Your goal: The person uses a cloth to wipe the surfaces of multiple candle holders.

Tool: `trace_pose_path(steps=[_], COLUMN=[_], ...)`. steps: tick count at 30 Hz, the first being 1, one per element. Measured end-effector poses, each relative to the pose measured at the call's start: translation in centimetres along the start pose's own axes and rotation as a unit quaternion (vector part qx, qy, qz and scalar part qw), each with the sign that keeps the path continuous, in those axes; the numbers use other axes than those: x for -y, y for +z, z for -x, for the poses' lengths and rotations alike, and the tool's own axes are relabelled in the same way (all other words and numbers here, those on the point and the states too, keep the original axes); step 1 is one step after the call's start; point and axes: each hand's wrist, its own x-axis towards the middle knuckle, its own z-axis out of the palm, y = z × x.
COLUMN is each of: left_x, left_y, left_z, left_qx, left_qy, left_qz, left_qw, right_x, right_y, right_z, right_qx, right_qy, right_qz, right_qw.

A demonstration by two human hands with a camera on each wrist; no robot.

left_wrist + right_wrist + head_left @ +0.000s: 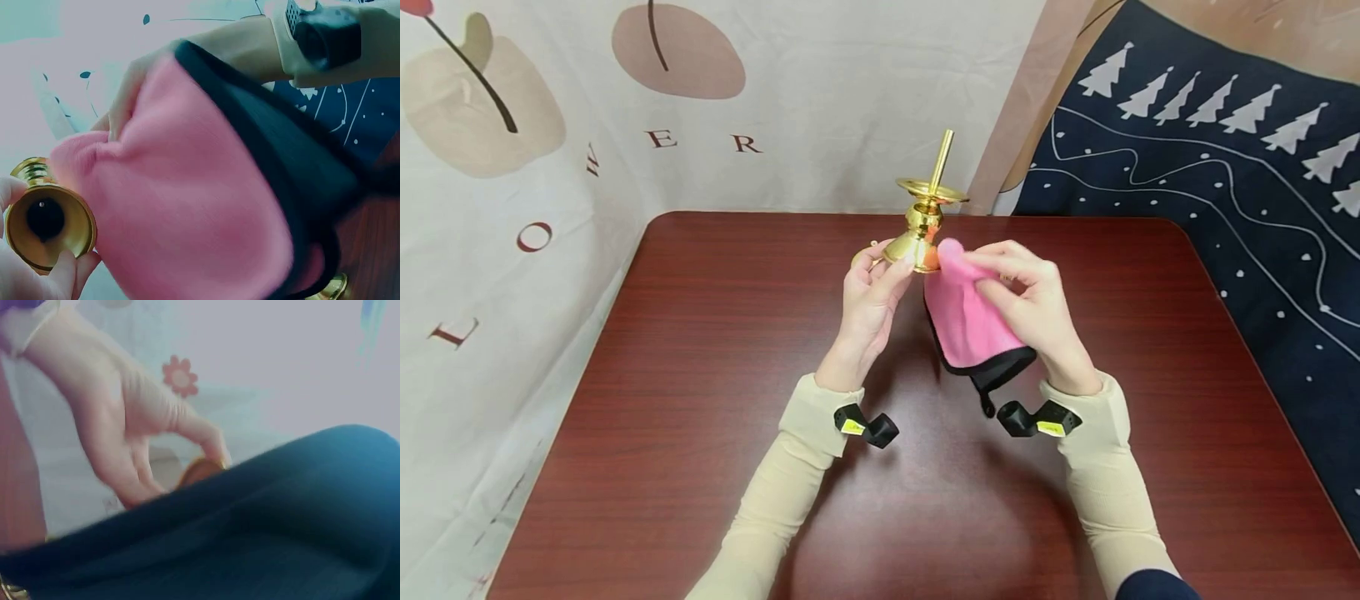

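Note:
A shiny brass candlestick (pixel 921 218), with a wide dish and a tall thin rod on top, is held upright above the table. My left hand (pixel 871 304) grips it by its flared base, whose hollow underside shows in the left wrist view. A pink cloth (pixel 967 321) with black edging and a hanging loop dangles from my right hand (pixel 1033 296), which pinches it between thumb and fingers. The cloth's bunched upper corner touches the side of the base. In the right wrist view the cloth's dark underside (pixel 262 531) hides most of the candlestick.
Both hands are over a dark red-brown table (pixel 700 375). A pale printed sheet (pixel 820 100) hangs behind it, and a navy cloth with white trees (pixel 1187 183) lies at the right. Another brass piece (pixel 334 287) peeks out below the cloth in the left wrist view.

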Motion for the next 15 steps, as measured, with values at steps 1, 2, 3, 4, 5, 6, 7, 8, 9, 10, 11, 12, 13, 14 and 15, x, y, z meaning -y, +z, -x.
trace_pose_path(steps=[1,2,3,4,5,6,7,8,9,10,11,12,13,14,15], left_x=[0.0,0.0,0.0,0.0,0.0,0.0,0.0,-0.1,-0.1,-0.1,0.0,0.0,0.0,0.0,0.1], left_y=[0.0,0.0,0.1,0.1,0.2,0.3,0.4,0.5,0.5,0.5,0.6,0.5,0.5,0.4,0.3], left_z=[0.0,0.0,0.1,0.1,0.1,0.1,0.1,0.1,0.1,0.0,0.0,-0.1,-0.2,-0.3,-0.3], left_qx=[0.003,0.006,0.01,0.014,0.018,0.024,0.03,0.037,0.044,0.049,0.053,0.056,0.057,0.057,0.056], left_qy=[0.0,0.0,-0.002,-0.006,-0.011,-0.015,-0.018,-0.02,-0.02,-0.019,-0.017,-0.013,-0.011,-0.009,-0.01], left_qz=[0.002,0.002,0.001,-0.003,-0.009,-0.019,-0.031,-0.045,-0.059,-0.075,-0.089,-0.101,-0.111,-0.117,-0.12], left_qw=[1.0,1.0,0.9999,0.9999,0.9997,0.9994,0.9989,0.9981,0.9971,0.9958,0.9945,0.9932,0.9921,0.9914,0.9911], right_x=[0.0,0.0,0.0,0.0,-0.1,-0.1,-0.2,-0.3,-0.3,-0.4,-0.4,-0.5,-0.5,-0.5,-0.4], right_y=[0.0,0.0,0.2,0.3,0.4,0.6,0.8,1.0,1.1,1.3,1.4,1.5,1.5,1.5,1.4], right_z=[-0.1,-0.2,-0.3,-0.4,-0.5,-0.7,-0.8,-0.8,-0.9,-1.0,-1.0,-1.0,-1.0,-0.9,-0.9], right_qx=[-0.024,-0.05,-0.076,-0.097,-0.11,-0.116,-0.118,-0.116,-0.112,-0.106,-0.097,-0.086,-0.075,-0.062,-0.048], right_qy=[0.014,0.026,0.034,0.038,0.037,0.033,0.026,0.018,0.01,0.005,0.002,0.002,0.004,0.006,0.008], right_qz=[-0.022,-0.041,-0.057,-0.073,-0.084,-0.086,-0.086,-0.08,-0.076,-0.073,-0.066,-0.058,-0.052,-0.042,-0.031], right_qw=[0.999,0.998,0.995,0.992,0.99,0.989,0.989,0.99,0.991,0.992,0.993,0.995,0.996,0.997,0.998])
